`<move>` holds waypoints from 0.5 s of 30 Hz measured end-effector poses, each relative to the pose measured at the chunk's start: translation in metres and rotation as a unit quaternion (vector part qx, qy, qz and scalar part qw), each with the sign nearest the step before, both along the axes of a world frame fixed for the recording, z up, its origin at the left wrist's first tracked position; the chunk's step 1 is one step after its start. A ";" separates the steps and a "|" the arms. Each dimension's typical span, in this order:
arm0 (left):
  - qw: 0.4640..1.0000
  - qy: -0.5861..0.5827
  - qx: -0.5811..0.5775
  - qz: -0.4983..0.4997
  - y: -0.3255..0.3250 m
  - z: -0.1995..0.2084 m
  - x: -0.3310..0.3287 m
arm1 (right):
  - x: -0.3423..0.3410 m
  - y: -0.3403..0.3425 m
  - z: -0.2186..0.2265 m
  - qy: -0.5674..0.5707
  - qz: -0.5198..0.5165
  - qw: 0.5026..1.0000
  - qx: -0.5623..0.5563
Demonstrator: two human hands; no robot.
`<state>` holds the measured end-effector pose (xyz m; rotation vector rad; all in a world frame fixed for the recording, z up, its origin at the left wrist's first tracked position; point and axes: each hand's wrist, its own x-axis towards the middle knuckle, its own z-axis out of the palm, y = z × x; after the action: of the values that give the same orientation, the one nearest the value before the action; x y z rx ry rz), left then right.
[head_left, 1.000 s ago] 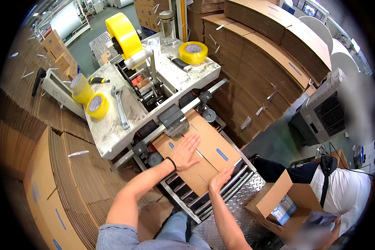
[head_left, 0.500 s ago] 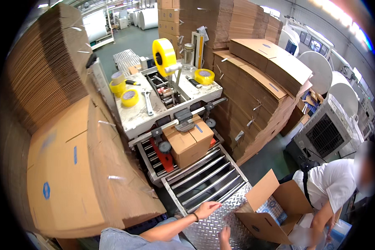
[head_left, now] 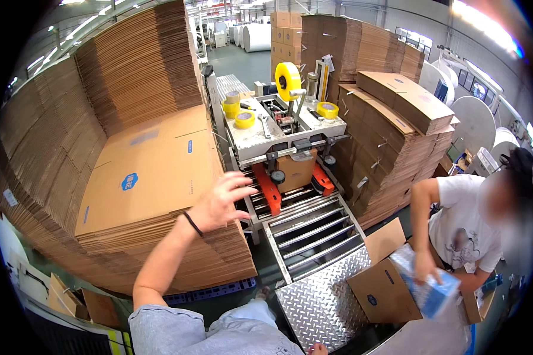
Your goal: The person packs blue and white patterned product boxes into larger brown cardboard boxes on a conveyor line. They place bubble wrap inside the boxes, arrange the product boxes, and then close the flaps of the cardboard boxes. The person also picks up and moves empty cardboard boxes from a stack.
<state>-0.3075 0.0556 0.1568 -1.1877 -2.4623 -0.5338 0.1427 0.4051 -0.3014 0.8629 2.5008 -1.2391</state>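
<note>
My left hand (head_left: 222, 201) is raised in front of the stack of flat cardboard cartons (head_left: 154, 171), fingers spread, with nothing in it. Only a small part of my right hand (head_left: 318, 349) shows at the lower edge, over the diamond-plate metal table (head_left: 320, 296); its fingers are mostly cut off. Ahead, a closed carton (head_left: 295, 171) sits under the carton-taping machine (head_left: 254, 139), between its red side guides. On the right of the metal table stands an open carton (head_left: 382, 293). A co-worker's hand (head_left: 425, 266) holds a blue-and-white pack (head_left: 435, 296) at its opening.
A roller conveyor (head_left: 308, 234) links the metal table to the machine. On the machine lie yellow tape rolls (head_left: 244, 120) and a wrench (head_left: 264, 126); a large tape roll (head_left: 288, 81) stands above. More flat cartons (head_left: 379, 142) are stacked at right. The co-worker (head_left: 462, 219) bends close by.
My left hand has risen from above the metal table toward the carton stack. The view has swung left. The closed carton has gone deeper into the machine. The co-worker has lifted a pack to the open carton.
</note>
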 end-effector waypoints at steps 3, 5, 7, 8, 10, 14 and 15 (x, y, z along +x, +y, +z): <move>0.985 0.005 -0.130 0.111 -0.052 -0.004 -0.003 | 0.003 0.010 -0.029 -0.025 0.018 0.995 0.099; 0.982 0.001 -0.139 0.131 -0.068 -0.011 0.001 | -0.003 0.013 -0.017 0.007 -0.030 0.999 0.024; 0.975 0.034 -0.160 0.147 -0.105 -0.019 0.006 | -0.037 -0.018 0.073 0.000 -0.148 0.974 -0.174; 0.979 0.038 -0.149 0.138 -0.099 -0.012 -0.001 | -0.032 -0.008 0.077 0.007 -0.158 0.974 -0.164; 0.987 0.044 -0.137 0.077 -0.096 0.006 -0.013 | -0.026 0.009 0.068 -0.041 -0.102 0.975 -0.191; 0.958 0.208 -0.061 0.187 -0.079 0.059 -0.019 | 0.005 0.035 0.015 0.088 -0.046 0.993 -0.056; 0.927 0.226 -0.072 0.290 -0.086 0.075 -0.015 | -0.008 0.032 0.026 0.028 -0.081 0.995 -0.048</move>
<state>-0.3221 -0.0306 0.2318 -0.4892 -2.2971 0.0878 0.1346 0.4373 -0.2755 1.0380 2.4302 -1.4410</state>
